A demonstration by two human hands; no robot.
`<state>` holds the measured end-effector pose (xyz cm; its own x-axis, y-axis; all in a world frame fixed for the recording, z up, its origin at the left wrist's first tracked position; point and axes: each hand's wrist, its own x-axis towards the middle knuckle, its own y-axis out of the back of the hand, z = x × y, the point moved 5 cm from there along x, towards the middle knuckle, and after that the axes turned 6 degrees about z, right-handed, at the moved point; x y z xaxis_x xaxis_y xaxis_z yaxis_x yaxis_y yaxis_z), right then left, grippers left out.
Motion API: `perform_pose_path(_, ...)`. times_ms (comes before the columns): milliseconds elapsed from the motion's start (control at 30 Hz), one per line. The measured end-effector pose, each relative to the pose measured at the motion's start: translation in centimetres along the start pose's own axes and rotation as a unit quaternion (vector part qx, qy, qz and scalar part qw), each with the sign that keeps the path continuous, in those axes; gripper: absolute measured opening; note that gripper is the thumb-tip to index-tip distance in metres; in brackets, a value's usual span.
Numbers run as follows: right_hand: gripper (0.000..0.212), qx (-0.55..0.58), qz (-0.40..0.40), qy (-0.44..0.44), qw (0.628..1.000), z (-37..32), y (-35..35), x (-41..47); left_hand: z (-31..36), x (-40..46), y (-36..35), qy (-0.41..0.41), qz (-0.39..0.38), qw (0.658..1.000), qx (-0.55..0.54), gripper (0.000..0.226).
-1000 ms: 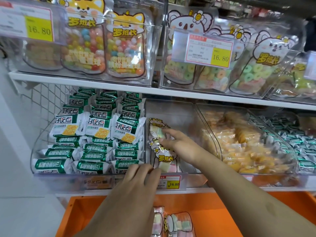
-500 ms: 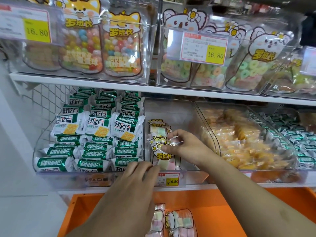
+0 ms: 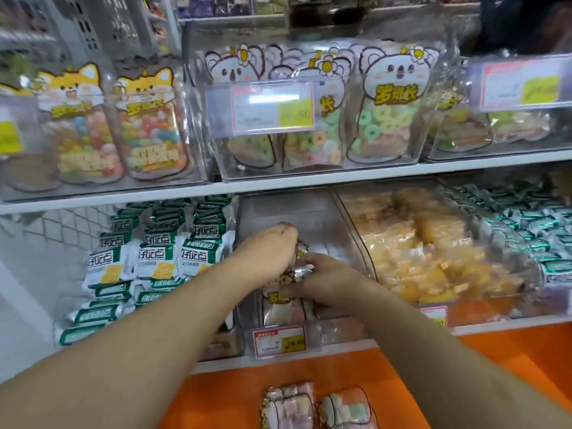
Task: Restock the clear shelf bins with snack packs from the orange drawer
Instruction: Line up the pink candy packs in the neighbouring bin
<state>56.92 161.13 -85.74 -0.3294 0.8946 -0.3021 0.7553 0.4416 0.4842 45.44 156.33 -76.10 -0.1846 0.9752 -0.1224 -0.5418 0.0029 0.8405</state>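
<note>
Left hand (image 3: pixel 272 246) and right hand (image 3: pixel 325 278) both curled onto one marshmallow pack (image 3: pixel 286 300), held upright inside the clear middle bin (image 3: pixel 312 339) at frame centre, just behind its price tag (image 3: pixel 279 342). Green-and-white cracker packs (image 3: pixel 154 261) stacked left of it, yellow snack packs (image 3: pixel 433 258) right. Two more marshmallow packs (image 3: pixel 315 407) flat in the orange drawer (image 3: pixel 223 400), bottom centre.

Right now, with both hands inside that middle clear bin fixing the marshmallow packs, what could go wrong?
The packs in the middle bin stand on edge; the marshmallow pack at the front may tip forward when the left hand and right hand let go.

The left forearm passes close by the green-and-white cracker packs; pulling back could drag some out.

Two more packs wait in the orange drawer; the bin's front is crowded.
</note>
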Motion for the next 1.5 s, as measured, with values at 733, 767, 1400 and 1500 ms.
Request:
perform_pose_path(733,0.081,-0.126,-0.018,0.015,0.992,-1.0,0.6,-1.8,-2.6,-0.5,-2.5,-0.036,-0.05,0.995,0.083,0.042)
perform_pose_path(767,0.072,-0.143,-0.009,0.026,0.989,-1.3,0.9,-2.2,-2.6,-0.6,-2.3,-0.04,-0.044,0.995,0.084,0.044)
perform_pose_path(1400,0.035,-0.235,0.075,0.201,0.948,-5.6,5.2,-6.6,-1.7,-2.6,0.0,-0.08,0.085,0.993,-0.028,0.031)
perform_pose_path(1500,0.03,-0.269,0.092,0.212,0.935,-5.6,6.0,-7.2,-1.5,-2.7,-0.8,-0.086,0.038,0.994,-0.057,0.037)
